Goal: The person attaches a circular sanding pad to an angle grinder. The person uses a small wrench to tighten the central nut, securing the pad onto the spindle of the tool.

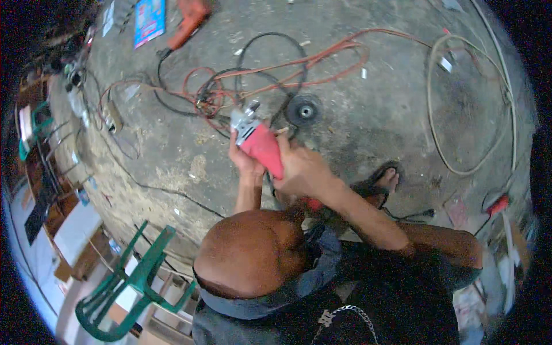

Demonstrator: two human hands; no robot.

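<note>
A red angle grinder [263,148] with a silver metal head is held in front of me, just above the floor. My left hand [246,159] wraps it from below and from the left, close to the metal head. On the other side, my right hand [303,171] closes round the red body, hiding its rear part; some fingers are blurred. No disc shows clearly on the head. Just beyond my hands a round black wheel [303,110] with a metal hub lies flat on the floor.
Tangled orange cords [213,95] and black cable lie beyond my hands. An orange power tool [190,22] rests at the far left beside a blue packet [149,22]. A pale cable [430,103] loops at right. A green plastic chair [152,261] stands near left. My bent knees flank my arms.
</note>
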